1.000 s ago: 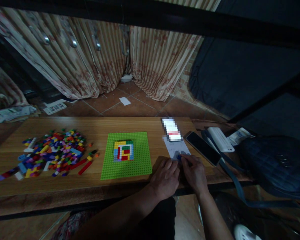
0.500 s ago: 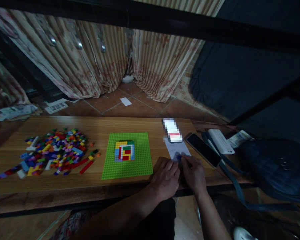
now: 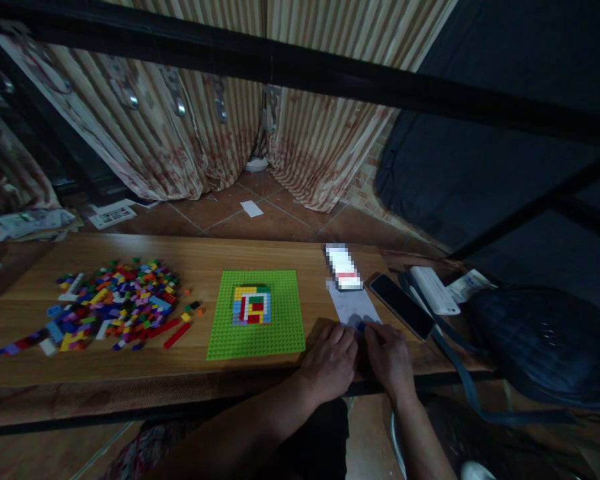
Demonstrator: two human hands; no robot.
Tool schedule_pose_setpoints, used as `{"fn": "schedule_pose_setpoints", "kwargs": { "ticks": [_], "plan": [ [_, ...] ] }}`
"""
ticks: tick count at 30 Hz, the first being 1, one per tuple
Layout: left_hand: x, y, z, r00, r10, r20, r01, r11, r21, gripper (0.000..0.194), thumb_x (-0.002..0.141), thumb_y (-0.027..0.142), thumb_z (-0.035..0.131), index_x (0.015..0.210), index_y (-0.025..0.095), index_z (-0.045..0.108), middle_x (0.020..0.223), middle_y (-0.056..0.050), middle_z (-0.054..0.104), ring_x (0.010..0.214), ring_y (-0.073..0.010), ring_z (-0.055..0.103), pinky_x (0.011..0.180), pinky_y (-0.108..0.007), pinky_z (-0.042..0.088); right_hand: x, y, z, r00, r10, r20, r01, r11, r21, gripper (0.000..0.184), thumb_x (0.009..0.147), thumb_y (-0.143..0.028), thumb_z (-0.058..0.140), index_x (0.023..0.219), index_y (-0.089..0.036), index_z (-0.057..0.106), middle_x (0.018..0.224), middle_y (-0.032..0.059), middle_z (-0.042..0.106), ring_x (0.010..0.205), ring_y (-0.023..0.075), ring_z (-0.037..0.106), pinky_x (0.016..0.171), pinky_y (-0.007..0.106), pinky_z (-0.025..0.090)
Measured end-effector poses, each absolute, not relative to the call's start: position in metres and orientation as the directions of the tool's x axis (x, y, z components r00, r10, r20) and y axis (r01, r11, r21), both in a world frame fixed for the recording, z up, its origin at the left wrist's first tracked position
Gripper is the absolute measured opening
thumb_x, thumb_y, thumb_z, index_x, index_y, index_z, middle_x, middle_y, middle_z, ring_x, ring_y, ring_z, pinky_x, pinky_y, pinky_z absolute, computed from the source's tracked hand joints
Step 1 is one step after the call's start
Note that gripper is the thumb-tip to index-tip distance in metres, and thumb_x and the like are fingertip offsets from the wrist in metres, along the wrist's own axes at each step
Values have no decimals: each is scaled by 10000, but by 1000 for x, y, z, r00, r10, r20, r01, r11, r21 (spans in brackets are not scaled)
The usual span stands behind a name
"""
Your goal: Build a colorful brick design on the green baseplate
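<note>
A sheet of white paper (image 3: 354,308) lies on the wooden table, its far end against a lit phone (image 3: 343,268). My left hand (image 3: 329,353) rests palm down at the paper's near edge, fingers lying flat with nothing visible in them. Just right of it, my right hand (image 3: 387,353) pinches a small blue thing (image 3: 361,327) at the paper's lower part; its kind is too small to make out. Left of both hands sits a green baseplate (image 3: 285,333) bearing a small structure of coloured bricks (image 3: 251,305).
Loose coloured bricks (image 3: 125,300) are heaped on the left of the wooden table (image 3: 190,250). A dark phone (image 3: 403,307) lies right of the paper. Beyond it are a white device (image 3: 434,290) and a blue bag (image 3: 545,340) with its strap. A dark bar (image 3: 300,63) crosses above.
The view has shifted slightly, so the table things sit a little lower. Both hands stay at the paper, the right still pinching the small blue thing.
</note>
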State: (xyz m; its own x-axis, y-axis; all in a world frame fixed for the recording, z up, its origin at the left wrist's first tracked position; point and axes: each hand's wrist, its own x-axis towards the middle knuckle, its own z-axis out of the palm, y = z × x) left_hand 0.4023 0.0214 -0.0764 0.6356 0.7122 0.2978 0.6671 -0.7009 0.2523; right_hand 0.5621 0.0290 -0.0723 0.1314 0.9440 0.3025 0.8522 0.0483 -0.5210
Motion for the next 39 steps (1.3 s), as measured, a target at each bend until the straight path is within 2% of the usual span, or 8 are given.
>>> {"fn": "schedule_pose_setpoints", "kwargs": {
  "ticks": [3, 5, 12, 15, 19, 23, 28, 39],
  "plan": [
    [404, 21, -77, 621, 720, 311, 671, -693, 263, 360, 857, 274, 488, 1157, 90, 559, 1241, -132, 540, 1168, -253, 435, 1010, -410, 358, 563, 27, -67, 168, 945, 280, 833, 15, -552, 366, 858, -434, 467, 934, -171, 709, 920, 120, 693, 906, 265, 601, 857, 422, 437],
    [404, 19, -74, 600, 736, 314, 678, -676, 287, 355, 846, 288, 513, 1135, 89, 565, 1218, -135, 551, 1148, -253, 453, 997, -400, 374, 562, 24, -64, 244, 936, 253, 772, -30, -635, 378, 845, -450, 485, 960, -162, 701, 951, 125, 694, 930, 271, 611, 857, 426, 446],
    [371, -17, -38, 633, 701, 329, 600, -713, 363, 339, 888, 313, 451, 1162, 137, 547, 1239, -104, 548, 1122, -229, 496, 984, -388, 403, 530, 3, -55, 482, 868, 119, 394, -94, -914, 414, 791, -480, 577, 1046, -172, 683, 1126, 113, 674, 1094, 280, 593, 949, 436, 439],
    [340, -39, -30, 609, 731, 306, 600, -678, 424, 300, 885, 285, 467, 1155, 191, 558, 1227, -63, 576, 1092, -191, 527, 974, -353, 431, 504, -4, -50, 494, 869, 19, 239, -115, -964, 428, 739, -485, 640, 1030, -175, 690, 1097, 103, 689, 1034, 280, 626, 879, 417, 495],
    [293, -55, -38, 445, 825, 350, 605, -564, 561, 281, 861, 220, 500, 1129, 211, 585, 1223, -48, 600, 1107, -177, 544, 993, -329, 446, 464, -10, -41, 392, 915, -96, 65, -132, -989, 414, 693, -462, 694, 997, -182, 693, 1027, 85, 712, 906, 246, 671, 803, 389, 537],
    [242, -57, -54, 245, 906, 346, 677, -415, 608, 280, 859, 169, 477, 1102, 199, 613, 1170, -70, 626, 1093, -186, 569, 968, -356, 479, 427, -15, -38, 225, 970, -95, 77, -115, -990, 385, 679, -422, 713, 988, -193, 693, 991, 77, 718, 893, 236, 670, 835, 415, 522],
    [192, -53, -65, 80, 932, 353, 726, -297, 620, 264, 871, 184, 461, 1088, 184, 612, 1165, -87, 625, 1110, -187, 575, 961, -362, 495, 388, -23, -41, 150, 988, -18, 207, -49, -977, 340, 696, -404, 682, 957, -187, 704, 962, 80, 718, 888, 238, 660, 849, 423, 503],
    [172, -56, -73, 55, 925, 377, 714, -300, 633, 284, 865, 192, 479, 1130, 192, 583, 1162, -82, 638, 1127, -197, 576, 963, -371, 500, 342, -34, -51, 82, 996, 41, 305, 14, -952, 324, 799, -423, 569, 1008, -190, 652, 961, 82, 718, 908, 234, 667, 831, 385, 513]
  ]
}}
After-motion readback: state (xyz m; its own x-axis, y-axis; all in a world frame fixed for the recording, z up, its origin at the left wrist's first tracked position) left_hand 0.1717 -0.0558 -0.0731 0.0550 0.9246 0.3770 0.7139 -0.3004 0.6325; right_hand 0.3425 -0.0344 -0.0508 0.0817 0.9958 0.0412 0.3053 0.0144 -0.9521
